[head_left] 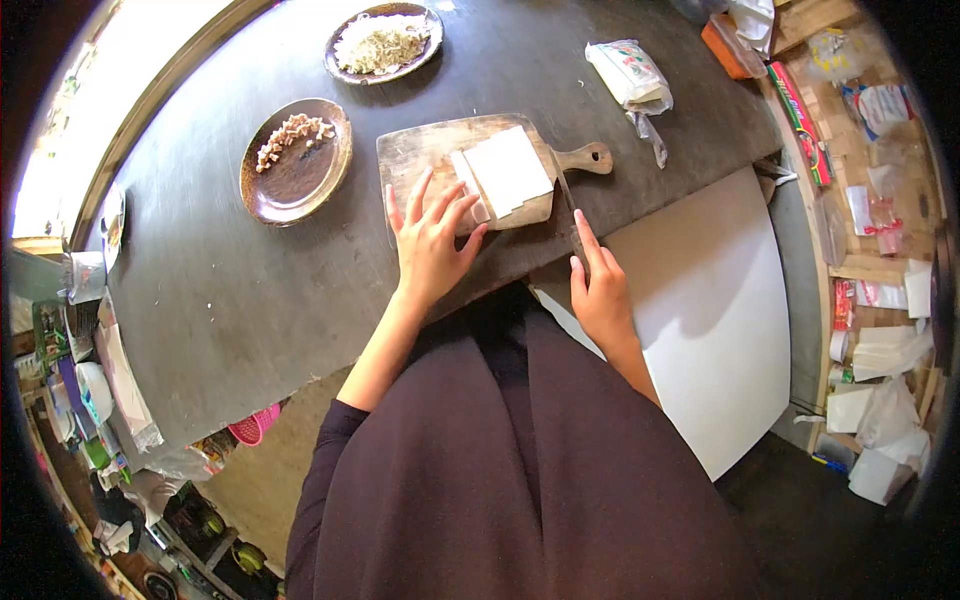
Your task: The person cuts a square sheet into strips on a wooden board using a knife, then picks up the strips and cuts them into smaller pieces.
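Observation:
A wooden cutting board [400, 160] lies near the table's front edge, its handle pointing right. On it rests a smooth white slab [512, 165], possibly tofu, with thin slices lying overlapped at its left side. My left hand [430, 240] has its fingers spread over the board's left part, just left of the slices, holding nothing. A small pinkish piece [480, 212] shows close to its thumb and fingertips. My right hand [602, 300] grips a knife [567, 190], index finger stretched along it. The blade points away from me, between the slab and the board handle.
A brown plate with diced pinkish pieces [290, 200] stands left of the board. Behind it is a plate of pale shreds [380, 42]. A plastic-wrapped white package [632, 80] lies at the back right. Right of the table are a white panel [710, 300] and cluttered shelves [870, 270].

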Demonstrator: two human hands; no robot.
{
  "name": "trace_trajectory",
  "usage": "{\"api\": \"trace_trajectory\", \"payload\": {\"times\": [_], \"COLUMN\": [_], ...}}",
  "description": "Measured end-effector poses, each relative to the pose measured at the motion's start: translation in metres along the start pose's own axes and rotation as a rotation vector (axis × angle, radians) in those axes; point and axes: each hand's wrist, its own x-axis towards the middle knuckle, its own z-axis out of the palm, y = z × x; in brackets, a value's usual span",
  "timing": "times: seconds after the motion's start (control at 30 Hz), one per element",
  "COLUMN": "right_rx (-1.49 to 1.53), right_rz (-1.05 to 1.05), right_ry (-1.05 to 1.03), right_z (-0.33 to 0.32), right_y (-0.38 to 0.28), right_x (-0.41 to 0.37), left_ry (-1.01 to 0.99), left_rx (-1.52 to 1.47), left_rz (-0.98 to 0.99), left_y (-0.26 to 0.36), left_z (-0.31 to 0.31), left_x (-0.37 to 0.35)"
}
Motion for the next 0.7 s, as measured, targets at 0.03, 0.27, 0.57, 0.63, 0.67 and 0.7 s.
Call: {"api": "trace_trajectory", "payload": {"times": [0.03, 0.27, 0.57, 0.63, 0.67, 0.7], "right_rx": [0.001, -0.105, 0.124, 0.135, 0.142, 0.153], "right_rz": [-0.006, -0.027, -0.035, -0.056, -0.069, -0.115], "right_ry": [0.002, -0.119, -0.162, -0.135, -0.099, -0.063], "right_z": [-0.001, -0.006, 0.008, 0.002, -0.002, -0.003], "right_y": [0.002, 0.006, -0.005, -0.001, 0.004, 0.01], "right_x": [0.001, 0.0, -0.003, 0.002, 0.004, 0.008], "left_ry": [0.005, 0.084, 0.095, 0.098, 0.089, 0.079], "left_rx": [0.004, 0.032, 0.103, 0.128, 0.104, 0.079], "left_rz": [0.0, -0.083, -0.209, -0.232, -0.213, -0.193], "left_y": [0.001, 0.009, 0.014, 0.012, 0.01, 0.009], "left_z": [0.002, 0.016, 0.004, 0.003, 0.004, 0.004], "left_x": [0.001, 0.002, -0.001, -0.001, -0.001, 0.0]}}
